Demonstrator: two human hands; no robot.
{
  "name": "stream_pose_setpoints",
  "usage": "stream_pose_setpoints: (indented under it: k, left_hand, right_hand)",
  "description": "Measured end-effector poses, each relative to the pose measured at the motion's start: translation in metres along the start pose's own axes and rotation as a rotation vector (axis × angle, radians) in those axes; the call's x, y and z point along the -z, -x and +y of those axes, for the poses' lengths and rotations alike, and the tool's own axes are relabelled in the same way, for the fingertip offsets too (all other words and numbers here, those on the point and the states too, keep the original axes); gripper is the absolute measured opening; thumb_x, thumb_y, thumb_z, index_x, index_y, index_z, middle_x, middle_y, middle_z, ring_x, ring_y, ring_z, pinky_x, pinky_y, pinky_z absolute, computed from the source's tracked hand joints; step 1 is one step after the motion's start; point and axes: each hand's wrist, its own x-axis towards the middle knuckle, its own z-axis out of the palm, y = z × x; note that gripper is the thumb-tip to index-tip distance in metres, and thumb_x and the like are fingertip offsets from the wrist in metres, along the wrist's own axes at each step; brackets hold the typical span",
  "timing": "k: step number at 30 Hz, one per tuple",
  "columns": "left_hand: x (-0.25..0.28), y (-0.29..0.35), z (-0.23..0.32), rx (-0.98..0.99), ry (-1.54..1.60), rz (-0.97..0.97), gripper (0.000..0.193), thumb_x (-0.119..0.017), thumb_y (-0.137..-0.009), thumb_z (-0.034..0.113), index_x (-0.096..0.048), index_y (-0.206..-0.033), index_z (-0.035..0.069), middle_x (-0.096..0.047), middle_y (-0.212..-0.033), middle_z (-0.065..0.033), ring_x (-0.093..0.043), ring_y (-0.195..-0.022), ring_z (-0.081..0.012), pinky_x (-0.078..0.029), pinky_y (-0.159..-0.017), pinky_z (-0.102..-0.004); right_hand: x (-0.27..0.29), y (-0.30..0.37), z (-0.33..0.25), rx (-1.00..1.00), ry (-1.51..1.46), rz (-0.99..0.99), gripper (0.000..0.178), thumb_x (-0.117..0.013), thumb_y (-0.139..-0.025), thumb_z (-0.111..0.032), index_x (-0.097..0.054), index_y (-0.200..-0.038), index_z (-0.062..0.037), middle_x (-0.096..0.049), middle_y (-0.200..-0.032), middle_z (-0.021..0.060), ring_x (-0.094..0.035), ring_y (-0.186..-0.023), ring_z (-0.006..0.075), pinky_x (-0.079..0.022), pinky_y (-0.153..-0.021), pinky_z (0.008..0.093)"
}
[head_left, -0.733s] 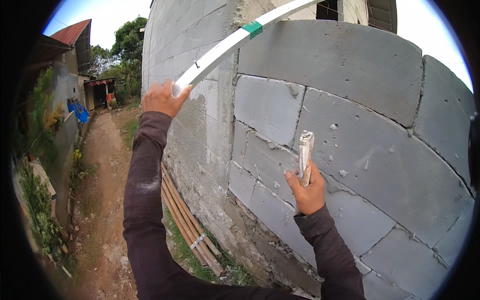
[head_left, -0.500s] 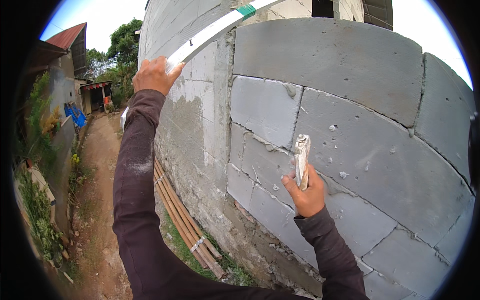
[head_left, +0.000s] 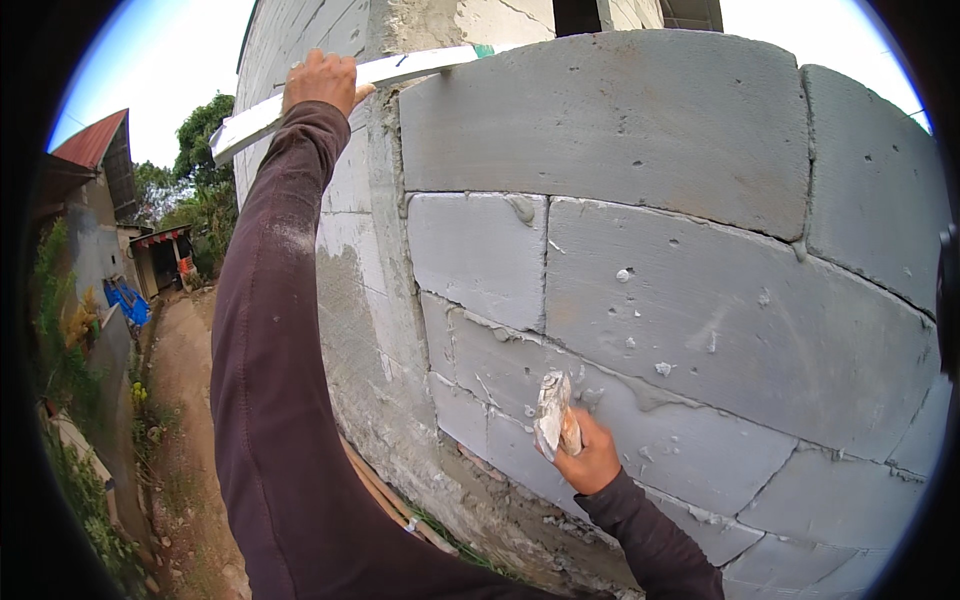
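Observation:
My left hand [head_left: 320, 82], raised high at the upper left, is closed round a long white bar [head_left: 415, 66] with a band of green tape. The bar slants up to the right, close to the top left corner of the grey block wall [head_left: 690, 300]; I cannot tell whether it touches. Low in front of the wall, my right hand [head_left: 595, 462] grips a mortar-caked hand tool [head_left: 550, 412]. Its whitish crusted end points up, and its exact kind is hidden by the crust and my fingers. Grey mortar lines the joints between the blocks.
A rough plastered column [head_left: 385, 200] joins the block wall on its left. Bamboo poles [head_left: 385, 490] lie along the wall's foot, partly behind my left arm. A dirt path [head_left: 185, 370] runs along the left, with plants [head_left: 75, 330] and a small shed [head_left: 160, 260] beyond.
The bar has tilted flatter and dropped toward the wall's top as my left hand rose in view. My right hand and the tool have moved lower and slightly left. The view has shifted.

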Motion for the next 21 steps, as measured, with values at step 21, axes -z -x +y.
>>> stream_pose_setpoints:
  k: [21]
  left_hand:
    - [0.055,-0.089,0.031,-0.017,-0.271,0.035,0.040,-0.061,-0.077,0.039,-0.057,-0.110,0.018,-0.049,-0.112,-0.0013,-0.045,-0.109,-0.0170,-0.039,-0.094,-0.0377]
  right_hand:
    - [0.015,0.114,0.069,-0.500,-0.037,0.053,0.049,-0.067,-0.075,-0.028,-0.050,-0.111,0.0007,-0.062,-0.090,0.0174,-0.061,-0.084,0.0208,-0.046,-0.075,0.0299]
